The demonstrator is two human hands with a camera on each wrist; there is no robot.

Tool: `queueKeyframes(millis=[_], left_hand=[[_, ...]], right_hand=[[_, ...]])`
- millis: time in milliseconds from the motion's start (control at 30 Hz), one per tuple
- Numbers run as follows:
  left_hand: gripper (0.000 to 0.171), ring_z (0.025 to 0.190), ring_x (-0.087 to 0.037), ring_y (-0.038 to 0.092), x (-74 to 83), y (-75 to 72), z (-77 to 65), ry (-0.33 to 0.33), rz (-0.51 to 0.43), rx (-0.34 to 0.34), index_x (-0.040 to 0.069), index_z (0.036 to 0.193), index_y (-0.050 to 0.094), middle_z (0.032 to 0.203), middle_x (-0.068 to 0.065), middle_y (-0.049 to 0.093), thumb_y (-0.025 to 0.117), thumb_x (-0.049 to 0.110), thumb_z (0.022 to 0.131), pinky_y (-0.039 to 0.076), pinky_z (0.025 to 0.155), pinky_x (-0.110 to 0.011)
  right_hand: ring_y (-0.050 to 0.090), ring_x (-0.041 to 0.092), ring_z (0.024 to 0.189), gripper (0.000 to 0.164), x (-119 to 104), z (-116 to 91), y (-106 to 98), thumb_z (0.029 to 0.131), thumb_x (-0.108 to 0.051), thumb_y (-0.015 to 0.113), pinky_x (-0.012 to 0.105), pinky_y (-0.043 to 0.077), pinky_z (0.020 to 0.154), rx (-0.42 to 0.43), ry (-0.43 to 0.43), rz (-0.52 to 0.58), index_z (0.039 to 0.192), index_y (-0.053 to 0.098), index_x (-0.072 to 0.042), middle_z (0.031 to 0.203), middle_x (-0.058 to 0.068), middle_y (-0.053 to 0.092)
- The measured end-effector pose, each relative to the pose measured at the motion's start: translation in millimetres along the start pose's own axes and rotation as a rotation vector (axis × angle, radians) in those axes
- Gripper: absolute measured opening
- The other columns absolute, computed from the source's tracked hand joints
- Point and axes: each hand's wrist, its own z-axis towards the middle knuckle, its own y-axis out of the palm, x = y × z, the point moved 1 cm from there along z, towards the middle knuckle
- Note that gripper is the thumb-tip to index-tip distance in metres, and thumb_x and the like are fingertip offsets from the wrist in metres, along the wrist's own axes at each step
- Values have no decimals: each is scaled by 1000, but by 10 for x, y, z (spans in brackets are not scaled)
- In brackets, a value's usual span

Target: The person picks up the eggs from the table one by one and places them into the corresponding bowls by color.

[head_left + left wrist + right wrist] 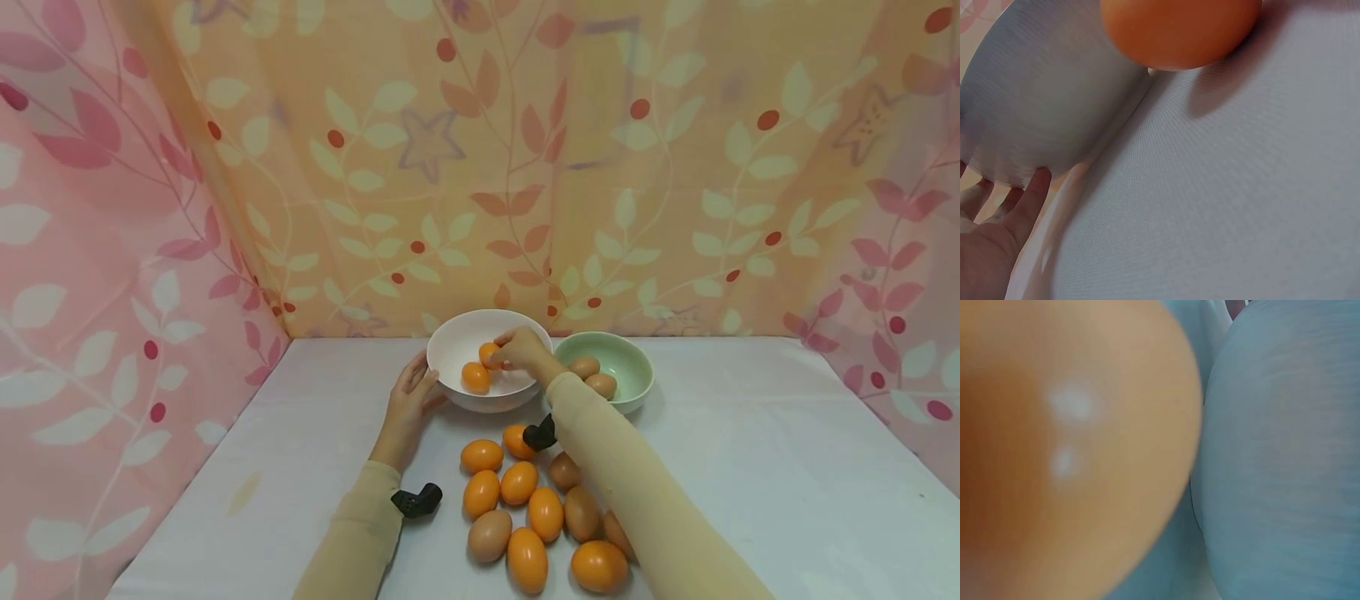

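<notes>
A white bowl stands at the back of the table with an orange egg inside it. My right hand reaches over the bowl's right side, its fingertips pinching a second orange egg inside the rim. My left hand rests against the bowl's outer left wall; in the left wrist view its fingers lie along the outside, fairly straight. An orange egg is close to that camera. The right wrist view shows a large, near orange egg but not the right hand.
Right of the white bowl stands a green bowl holding brown eggs. In front lie several loose orange eggs and brown eggs, some partly hidden by the right sleeve. Patterned curtains hang behind the white tabletop.
</notes>
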Motion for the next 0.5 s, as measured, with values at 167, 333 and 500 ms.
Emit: queueKeyframes(millis=[167,333,500], left_hand=[[58,147,-27,36,1,5,1,-2,-2,1,19,156,31,165,-6,26,54,23,102,45,111,-50],[58,147,-28,35,2,4,-8,4,-1,-3,18,156,31,165,-6,25,54,22,103,44,111,-52],[59,148,-28,35,3,1,-10,0,14,2,20,156,31,165,-5,25,54,25,102,44,112,-51]], right_hand=[[63,20,95,44,-13,-26,-7,83,-7,77,35,58,94,0,-11,-40,124,65,5,126,19,65],[63,17,87,44,-5,-47,-3,82,-4,77,36,59,93,5,-8,-48,123,63,8,122,21,66],[62,17,86,42,0,-36,0,83,-5,77,32,60,87,-15,10,-79,122,65,7,120,20,67]])
